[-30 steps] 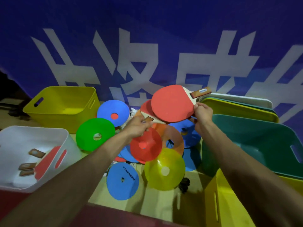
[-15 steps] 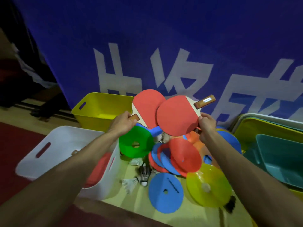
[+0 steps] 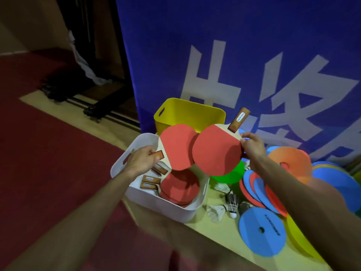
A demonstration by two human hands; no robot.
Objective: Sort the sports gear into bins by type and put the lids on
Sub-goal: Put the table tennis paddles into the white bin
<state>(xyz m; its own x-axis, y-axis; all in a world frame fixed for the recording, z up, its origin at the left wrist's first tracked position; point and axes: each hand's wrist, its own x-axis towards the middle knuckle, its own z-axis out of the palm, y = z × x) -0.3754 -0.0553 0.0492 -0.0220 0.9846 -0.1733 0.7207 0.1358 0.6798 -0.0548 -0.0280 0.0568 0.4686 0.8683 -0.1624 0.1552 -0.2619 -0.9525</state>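
My left hand grips the wooden handle of a red table tennis paddle, held above the white bin. My right hand pinches the blade edge of a second red paddle, its handle pointing up and to the right, over the bin's right rim. Several red paddles lie inside the white bin. An empty yellow bin stands behind it. Flat marker discs lie to the right: green, blue, orange. Shuttlecocks lie beside the white bin.
A blue banner with white characters stands upright behind the bins. Dark red carpet covers the floor to the left. A dark metal stand base sits at the far left by the banner's edge.
The view has swung left. Both hands have carried their paddles leftward from over the disc pile to above the white bin.
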